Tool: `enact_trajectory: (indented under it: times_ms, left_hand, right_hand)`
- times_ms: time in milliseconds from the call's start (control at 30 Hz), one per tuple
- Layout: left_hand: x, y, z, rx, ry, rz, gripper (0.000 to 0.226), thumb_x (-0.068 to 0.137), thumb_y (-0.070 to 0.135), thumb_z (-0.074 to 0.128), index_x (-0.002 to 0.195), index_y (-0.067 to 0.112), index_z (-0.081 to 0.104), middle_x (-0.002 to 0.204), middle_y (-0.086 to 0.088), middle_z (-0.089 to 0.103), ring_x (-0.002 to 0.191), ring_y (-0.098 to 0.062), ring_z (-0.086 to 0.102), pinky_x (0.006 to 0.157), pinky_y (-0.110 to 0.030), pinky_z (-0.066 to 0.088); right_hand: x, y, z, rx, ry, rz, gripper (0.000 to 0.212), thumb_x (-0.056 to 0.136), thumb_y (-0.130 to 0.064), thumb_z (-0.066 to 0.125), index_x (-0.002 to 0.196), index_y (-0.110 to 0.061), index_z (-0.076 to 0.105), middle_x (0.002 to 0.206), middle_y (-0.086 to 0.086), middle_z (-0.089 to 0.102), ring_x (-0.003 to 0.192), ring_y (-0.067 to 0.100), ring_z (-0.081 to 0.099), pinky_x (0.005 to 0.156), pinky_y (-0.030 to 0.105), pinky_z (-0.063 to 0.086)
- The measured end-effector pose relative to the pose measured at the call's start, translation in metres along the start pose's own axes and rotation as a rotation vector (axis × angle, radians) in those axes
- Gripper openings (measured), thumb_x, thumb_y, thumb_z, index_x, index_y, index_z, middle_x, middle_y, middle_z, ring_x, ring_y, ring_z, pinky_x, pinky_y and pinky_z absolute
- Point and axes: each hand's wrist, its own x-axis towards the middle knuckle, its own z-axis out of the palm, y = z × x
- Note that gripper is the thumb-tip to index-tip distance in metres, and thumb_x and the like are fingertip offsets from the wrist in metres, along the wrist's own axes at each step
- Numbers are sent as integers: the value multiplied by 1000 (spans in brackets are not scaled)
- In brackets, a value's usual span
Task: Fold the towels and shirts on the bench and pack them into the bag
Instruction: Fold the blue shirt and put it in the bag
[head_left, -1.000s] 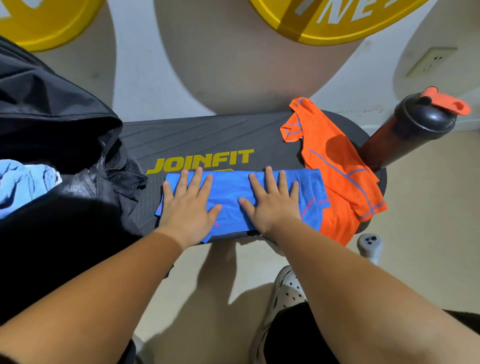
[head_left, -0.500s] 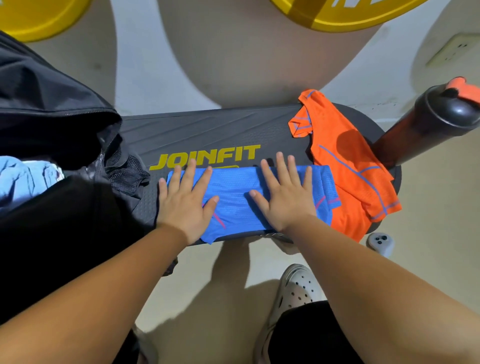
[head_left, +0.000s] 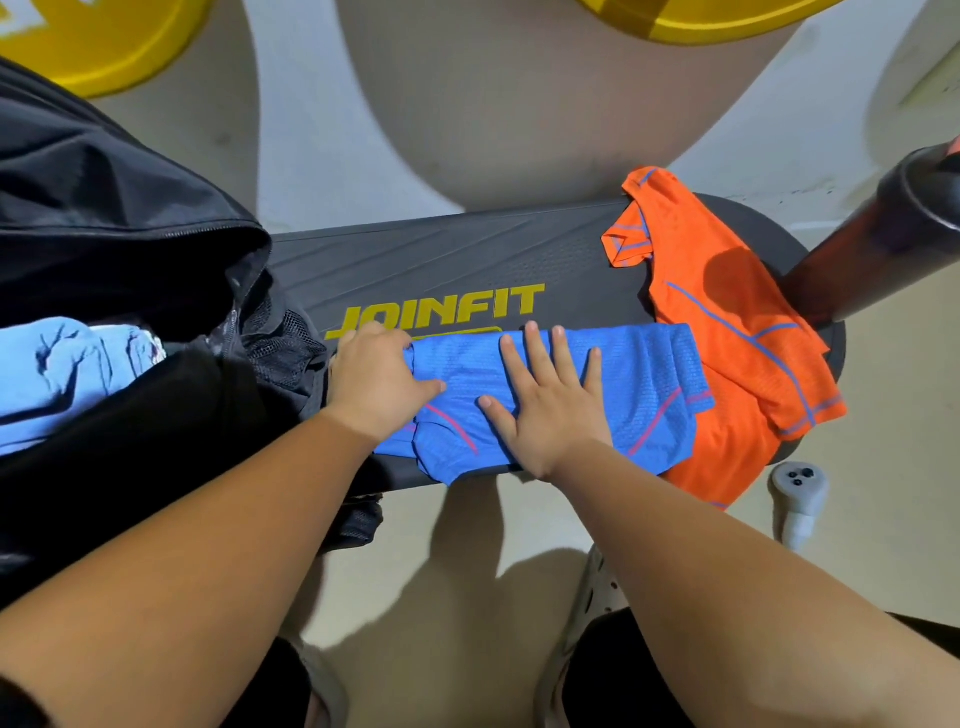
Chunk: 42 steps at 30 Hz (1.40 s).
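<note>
1. Two hands work on one folded blue shirt (head_left: 644, 384), which lies along the near edge of the desk (head_left: 441, 260). Its right end overlaps the orange shirt (head_left: 727, 332).
2. Left hand (head_left: 376, 371): fingers curled round the shirt's left end, thumb on top (a grip, probably to turn that end over). Right hand (head_left: 550, 410): flat, fingers spread, pressing the middle of the cloth.
3. Black bag (head_left: 104, 208): open, just left of the desk, with a light-blue towel (head_left: 57, 369) inside.
4. Risk: a near corner of the blue shirt hangs past the desk edge. If the right hand eases off while the left pulls, the thin mesh may slide and the folds open.
5. Risk: the overlap may drag the orange shirt, which already droops over the edge, to the floor.
</note>
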Motion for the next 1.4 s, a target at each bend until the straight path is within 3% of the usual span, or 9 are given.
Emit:
enact_trajectory:
  times_ms: [200,433,567,700,800,900,1000,1267,1400]
  left_hand:
    - [-2,-3,2,-193,-10,19,38,68,32,89,82,20,56,93,-2,59,96,-31,56,78,-36,45]
    - [-11,3,-10,-298,-51,13,56,74,13,81,125,21,59,119,4,62,96,-13,54,77,-18,37]
    - [-15,13,-18,-485,-24,-48,60,75,5,76,128,25,58,122,2,61,86,-10,58,56,-3,38]
    - [-22,43,-32,-603,9,-70,64,73,0,71,126,31,55,94,3,58,65,-18,54,43,-15,42]
    - [-23,78,-35,-656,31,-22,63,72,0,69,125,31,57,99,8,61,68,-16,54,50,-18,45]
    - [-27,121,-28,-690,13,5,59,74,-1,69,121,33,56,90,18,54,61,-12,49,45,-14,40]
    - [-28,163,-9,-698,-22,12,60,74,0,68,123,32,55,85,6,56,53,-18,46,46,-26,43]
    - [-28,227,39,-815,-305,-88,59,83,29,75,136,33,47,94,-3,66,79,-20,69,62,-36,61]
    - [-33,221,36,-881,-317,-143,38,96,21,48,132,33,50,106,-2,67,75,-20,71,62,-36,59]
  right_hand:
    - [0,0,1,-4,4,0,78,91,-73,0,157,-32,-9,166,-1,-15,151,28,-20,118,61,-7]
    - [0,0,-2,-3,-17,0,78,91,-73,1,157,-33,-9,165,-2,-16,150,28,-21,118,61,-7]
    - [2,3,-11,27,-117,-20,78,91,-74,1,156,-34,-11,164,-4,-19,150,26,-23,118,60,-10]
    - [6,29,-43,264,-235,-102,68,101,-60,21,159,-29,3,166,-4,-10,152,20,-12,122,49,-5]
    - [4,65,-74,401,-237,-89,61,104,-47,36,157,-18,25,166,1,14,153,19,9,123,35,11]
    - [-1,104,-103,503,-213,42,49,105,-43,35,143,-16,50,148,6,49,138,22,42,114,30,30]
    - [-11,139,-121,959,-304,279,54,104,-52,29,136,-19,57,131,9,62,120,26,59,102,37,44]
    - [-27,163,-106,1460,-468,484,57,97,-69,26,144,-41,41,140,18,49,116,35,59,92,44,51]
    - [-24,159,-106,1416,-424,420,31,101,-51,42,121,-36,59,104,-1,63,81,21,59,72,32,51]
